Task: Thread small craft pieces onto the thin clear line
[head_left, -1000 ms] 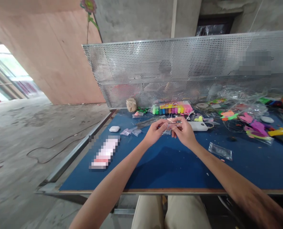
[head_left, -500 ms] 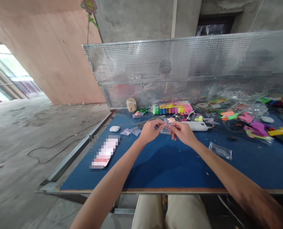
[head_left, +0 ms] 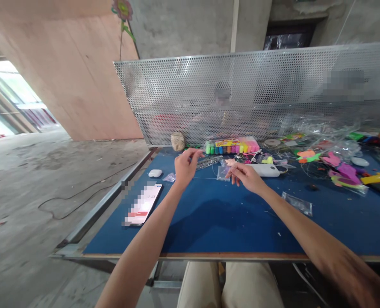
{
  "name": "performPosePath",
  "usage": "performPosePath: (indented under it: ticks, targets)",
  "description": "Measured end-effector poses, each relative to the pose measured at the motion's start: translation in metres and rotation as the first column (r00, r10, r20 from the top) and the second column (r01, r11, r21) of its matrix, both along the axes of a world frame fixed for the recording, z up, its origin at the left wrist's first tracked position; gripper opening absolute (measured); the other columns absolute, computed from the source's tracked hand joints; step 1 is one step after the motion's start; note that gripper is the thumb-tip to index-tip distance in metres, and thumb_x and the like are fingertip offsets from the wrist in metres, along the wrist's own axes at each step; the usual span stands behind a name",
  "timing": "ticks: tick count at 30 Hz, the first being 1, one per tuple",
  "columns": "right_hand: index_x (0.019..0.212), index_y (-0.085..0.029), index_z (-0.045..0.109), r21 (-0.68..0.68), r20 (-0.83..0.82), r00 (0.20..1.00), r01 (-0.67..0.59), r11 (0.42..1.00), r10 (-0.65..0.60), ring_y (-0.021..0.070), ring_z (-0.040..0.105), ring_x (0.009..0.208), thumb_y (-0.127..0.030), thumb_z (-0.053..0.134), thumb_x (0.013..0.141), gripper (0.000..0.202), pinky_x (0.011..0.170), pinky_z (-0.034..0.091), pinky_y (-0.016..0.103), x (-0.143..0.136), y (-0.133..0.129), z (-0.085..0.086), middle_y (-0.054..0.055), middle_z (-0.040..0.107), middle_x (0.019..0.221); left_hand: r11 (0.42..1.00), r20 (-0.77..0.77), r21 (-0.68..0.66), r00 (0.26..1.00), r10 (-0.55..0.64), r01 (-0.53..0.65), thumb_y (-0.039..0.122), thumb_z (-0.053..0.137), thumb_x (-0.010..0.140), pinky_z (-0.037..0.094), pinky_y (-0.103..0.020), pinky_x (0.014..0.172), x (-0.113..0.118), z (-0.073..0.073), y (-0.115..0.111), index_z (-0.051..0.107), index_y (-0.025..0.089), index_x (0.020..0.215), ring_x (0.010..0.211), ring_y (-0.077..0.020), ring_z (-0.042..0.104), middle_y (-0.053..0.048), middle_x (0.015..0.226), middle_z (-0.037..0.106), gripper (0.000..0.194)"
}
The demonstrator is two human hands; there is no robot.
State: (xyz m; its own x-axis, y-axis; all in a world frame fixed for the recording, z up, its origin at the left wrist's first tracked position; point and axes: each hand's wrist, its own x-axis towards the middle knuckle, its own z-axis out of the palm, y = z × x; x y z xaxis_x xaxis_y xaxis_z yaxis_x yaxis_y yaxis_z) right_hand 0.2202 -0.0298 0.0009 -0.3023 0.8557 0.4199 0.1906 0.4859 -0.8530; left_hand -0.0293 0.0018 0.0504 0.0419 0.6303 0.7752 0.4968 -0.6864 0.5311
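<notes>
My left hand (head_left: 186,166) is raised over the far part of the blue table, left of a bundle of thin wires (head_left: 213,161). Its thumb and fingers come together; whatever is between them is too small to make out. My right hand (head_left: 245,176) has its thumb and fingertips pinched beside a small clear plastic bag (head_left: 223,173); what the fingertips grip is hidden. A faint thin strand runs across the gap between the hands, its ends unclear. Behind the right hand lie a small pale-pink piece (head_left: 230,162) and a white power strip (head_left: 266,170).
A tray of coloured clay (head_left: 231,146) stands by the perforated metal screen (head_left: 190,94). At left are a phone (head_left: 145,204), a white earbud case (head_left: 155,173) and a small purple bag (head_left: 169,177). Colourful pieces (head_left: 346,171) and another clear bag (head_left: 297,203) lie right.
My left hand has moved left and slightly away from me, apart from the right hand. The right hand stays nearly in place; more of the small clear bag shows between them.
</notes>
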Motion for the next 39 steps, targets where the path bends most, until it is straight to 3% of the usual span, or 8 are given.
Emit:
performPosePath:
  ticks: [5,9,13,16,23,30,35,39]
  targets:
    - [0.089,-0.018,0.065,-0.007,-0.094,0.981,0.172,0.985,-0.172,0.0156,0.064,0.056,-0.058,0.055,0.090,0.041,0.049,0.053,0.027,0.004,0.010,-0.009,0.007,0.072,0.076,0.996,0.231,0.026,0.970,0.074,-0.082,0.043,0.052,0.096,0.044,-0.019,0.056,-0.012,0.008,0.004,0.069,0.018,0.097,0.055,-0.0079,0.055,0.000,0.080,0.073,0.030]
    - [0.086,-0.017,0.066,-0.126,-0.245,0.928,0.256,0.958,-0.280,0.0183,0.068,0.060,-0.056,0.062,0.085,0.039,0.055,0.058,0.030,0.008,0.016,-0.013,0.008,0.072,0.075,1.000,0.233,-0.026,0.972,-0.001,0.007,0.047,0.052,0.095,0.045,-0.020,0.057,-0.007,0.004,0.005,0.069,0.018,0.094,0.056,-0.0092,0.054,-0.001,0.077,0.071,0.033]
    - [0.091,-0.019,0.068,-0.198,-0.431,0.870,0.166,0.966,-0.238,0.0183,0.071,0.072,-0.051,0.067,0.084,0.033,0.068,0.061,0.032,0.006,0.016,-0.010,0.008,0.074,0.088,0.991,0.170,-0.087,0.981,-0.089,0.105,0.051,0.050,0.095,0.048,-0.021,0.060,0.001,-0.006,0.010,0.070,0.018,0.088,0.074,-0.0129,0.061,-0.005,0.084,0.068,0.039]
    - [0.099,-0.020,0.068,-0.184,-0.466,0.859,0.140,0.973,-0.212,0.0155,0.069,0.069,-0.047,0.072,0.081,0.033,0.064,0.059,0.028,0.004,0.013,-0.008,0.005,0.074,0.086,0.976,0.094,-0.128,0.982,-0.162,0.173,0.048,0.045,0.097,0.052,-0.024,0.070,0.003,-0.011,0.015,0.068,0.017,0.087,0.085,-0.0153,0.063,-0.007,0.094,0.067,0.040]
    - [0.096,-0.016,0.067,-0.086,-0.320,0.888,0.321,0.943,-0.331,0.0183,0.069,0.057,-0.051,0.071,0.080,0.039,0.054,0.060,0.031,0.008,0.010,-0.005,0.008,0.074,0.077,0.972,-0.303,-0.101,0.924,-0.234,0.213,0.037,0.056,0.092,0.046,-0.040,0.100,0.001,-0.010,0.007,0.068,0.021,0.104,0.107,-0.0226,0.062,-0.006,0.108,0.070,0.023]
    - [0.096,-0.017,0.067,-0.050,-0.248,0.910,0.330,0.943,-0.332,0.0230,0.070,0.056,-0.055,0.067,0.082,0.040,0.053,0.061,0.036,0.001,0.001,0.000,0.009,0.075,0.076,0.804,-0.191,-0.296,0.793,-0.578,0.515,0.040,0.044,0.099,0.044,-0.039,0.105,0.026,-0.015,-0.012,0.059,0.022,0.127,0.123,-0.0226,0.057,-0.009,0.130,0.063,0.037]
    - [0.093,-0.020,0.069,0.014,-0.213,0.923,0.331,0.943,-0.321,0.0242,0.069,0.055,-0.054,0.067,0.082,0.036,0.052,0.061,0.038,-0.007,-0.008,0.003,0.007,0.072,0.069,0.692,-0.169,-0.402,0.694,-0.700,0.600,0.041,0.047,0.098,0.050,-0.032,0.089,0.037,-0.016,-0.024,0.062,0.019,0.118,0.104,-0.0203,0.065,-0.009,0.114,0.069,0.033]
    - [0.098,-0.021,0.067,0.011,-0.277,0.911,0.321,0.947,-0.306,0.0220,0.067,0.056,-0.051,0.064,0.085,0.033,0.052,0.058,0.035,-0.010,-0.009,0.004,0.005,0.068,0.068,0.759,-0.225,-0.391,0.745,-0.628,0.521,0.042,0.045,0.099,0.047,-0.026,0.072,0.037,-0.017,-0.023,0.064,0.017,0.093,0.078,-0.0156,0.064,-0.005,0.084,0.068,0.033]
